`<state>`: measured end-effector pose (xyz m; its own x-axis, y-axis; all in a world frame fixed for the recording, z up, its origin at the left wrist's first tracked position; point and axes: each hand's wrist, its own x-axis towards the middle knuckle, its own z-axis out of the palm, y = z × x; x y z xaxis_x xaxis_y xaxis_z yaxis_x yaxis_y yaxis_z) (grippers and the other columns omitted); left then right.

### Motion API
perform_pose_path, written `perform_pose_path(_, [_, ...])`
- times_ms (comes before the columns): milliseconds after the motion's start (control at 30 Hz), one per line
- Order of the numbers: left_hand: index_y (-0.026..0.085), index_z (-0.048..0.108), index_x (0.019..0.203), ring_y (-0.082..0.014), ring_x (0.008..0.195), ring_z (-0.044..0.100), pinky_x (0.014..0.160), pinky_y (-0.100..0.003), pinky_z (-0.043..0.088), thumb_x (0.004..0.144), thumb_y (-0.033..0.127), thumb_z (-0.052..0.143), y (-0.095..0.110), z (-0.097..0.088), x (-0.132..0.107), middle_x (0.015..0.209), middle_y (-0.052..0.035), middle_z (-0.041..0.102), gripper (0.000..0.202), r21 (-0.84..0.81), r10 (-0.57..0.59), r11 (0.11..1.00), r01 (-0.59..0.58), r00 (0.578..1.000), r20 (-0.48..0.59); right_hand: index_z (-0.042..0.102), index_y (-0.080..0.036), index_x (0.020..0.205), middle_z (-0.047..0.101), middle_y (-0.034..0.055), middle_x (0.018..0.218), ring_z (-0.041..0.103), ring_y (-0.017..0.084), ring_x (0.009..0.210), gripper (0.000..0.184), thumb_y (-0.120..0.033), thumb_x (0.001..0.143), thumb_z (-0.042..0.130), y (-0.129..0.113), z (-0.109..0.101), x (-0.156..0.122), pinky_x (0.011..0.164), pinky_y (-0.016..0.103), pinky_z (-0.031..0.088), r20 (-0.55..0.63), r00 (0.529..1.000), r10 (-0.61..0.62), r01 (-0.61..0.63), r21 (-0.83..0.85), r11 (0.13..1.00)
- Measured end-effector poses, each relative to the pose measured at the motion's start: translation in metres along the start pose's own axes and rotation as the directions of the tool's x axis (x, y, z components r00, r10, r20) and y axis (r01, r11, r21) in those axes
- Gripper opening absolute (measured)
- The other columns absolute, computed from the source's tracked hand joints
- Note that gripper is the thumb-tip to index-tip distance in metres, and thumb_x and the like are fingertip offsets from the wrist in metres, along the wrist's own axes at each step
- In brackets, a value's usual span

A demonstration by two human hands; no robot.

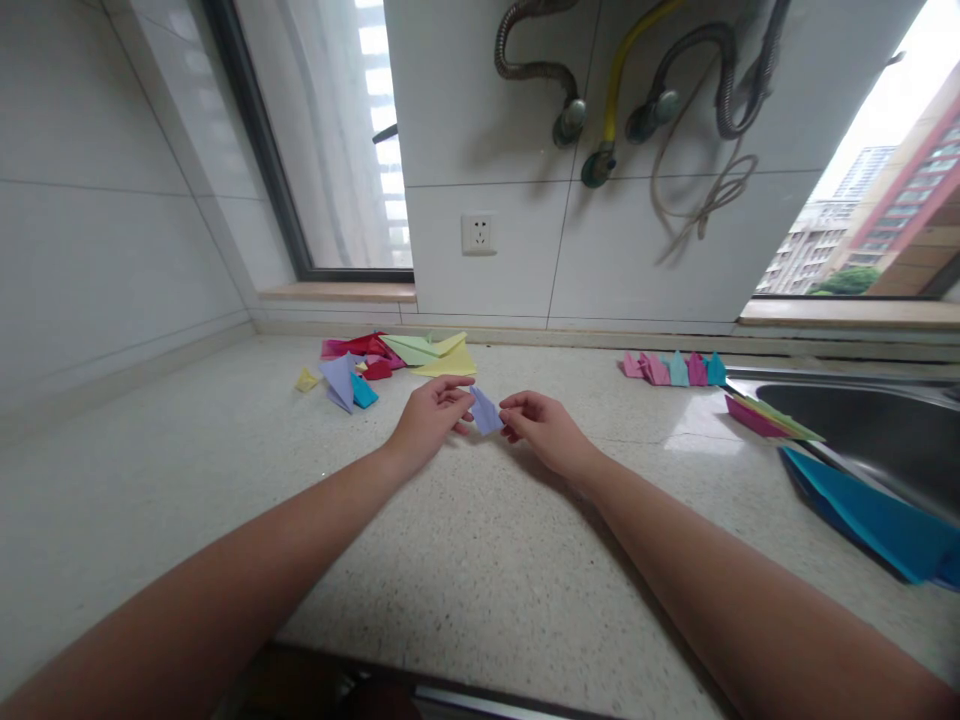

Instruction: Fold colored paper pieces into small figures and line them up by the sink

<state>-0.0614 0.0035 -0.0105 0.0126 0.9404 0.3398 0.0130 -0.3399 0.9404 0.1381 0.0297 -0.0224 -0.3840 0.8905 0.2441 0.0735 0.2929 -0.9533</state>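
A small folded piece of lavender paper [486, 411] is held between my two hands, just above the speckled countertop [465, 560]. My left hand [433, 418] pinches its left edge between thumb and fingers. On the other side, my right hand [546, 428] grips the paper's lower right corner. Beyond my left hand lies a pile of folded papers, with a green one [409, 348], a yellow one [452, 358], a red one [376, 369], a lavender one [339, 382] and a blue one [364, 391]. A small yellow folded piece [306, 380] sits apart at the left.
A row of small folded pink and blue paper pieces [656, 369] stands at the back right. Near the sink [862, 400] lie stacked coloured papers [769, 417] and a large blue sheet or folder [870, 505]. A tiled wall with a socket [479, 234] rises behind the counter.
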Motion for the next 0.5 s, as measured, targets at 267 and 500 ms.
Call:
perform_pose_path(267, [0.017, 0.065, 0.113, -0.0159, 0.071, 0.065, 0.050, -0.024, 0.054, 0.079, 0.034, 0.072, 0.0020, 0.0003, 0.0003, 0.085, -0.0048, 0.065, 0.039, 0.023, 0.014, 1.000, -0.014, 1.000, -0.005, 0.066, -0.015, 0.084, 0.066, 0.0036, 0.072, 0.059, 0.012, 0.061, 0.028, -0.042, 0.084, 0.063, -0.0037, -0.0010, -0.0044, 0.062, 0.027, 0.048, 0.101, 0.994, 0.032, -0.022, -0.101, 0.995])
perform_pose_path(500, [0.017, 0.061, 0.120, -0.0172, 0.077, 0.066, 0.052, -0.024, 0.054, 0.071, 0.036, 0.080, 0.0012, 0.0067, -0.0058, 0.097, -0.0085, 0.068, 0.056, -0.050, -0.114, 0.992, 0.116, 0.993, 0.040, 0.066, -0.015, 0.081, 0.066, 0.0039, 0.071, 0.058, 0.013, 0.062, 0.029, -0.044, 0.080, 0.065, -0.0085, 0.0000, -0.0033, 0.062, 0.028, 0.049, -0.018, 1.000, -0.006, 0.006, 0.037, 0.999])
